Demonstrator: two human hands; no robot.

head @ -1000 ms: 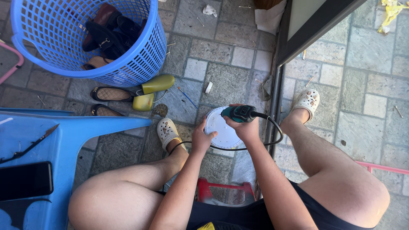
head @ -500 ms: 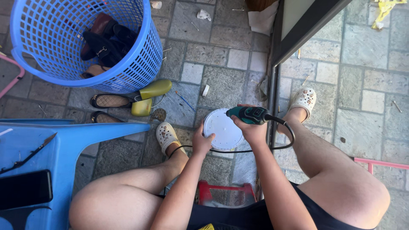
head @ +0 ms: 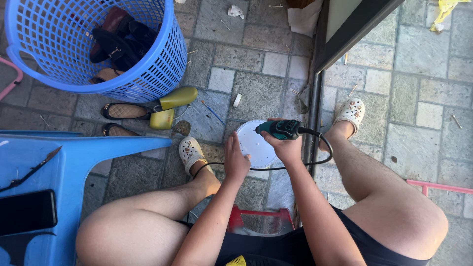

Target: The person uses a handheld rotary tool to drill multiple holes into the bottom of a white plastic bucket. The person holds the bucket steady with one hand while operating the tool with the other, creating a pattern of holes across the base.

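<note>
A dark, unlit phone screen, a black rectangle, lies flat near the left edge of the blue bench. No packages, labels or signs show.
</note>
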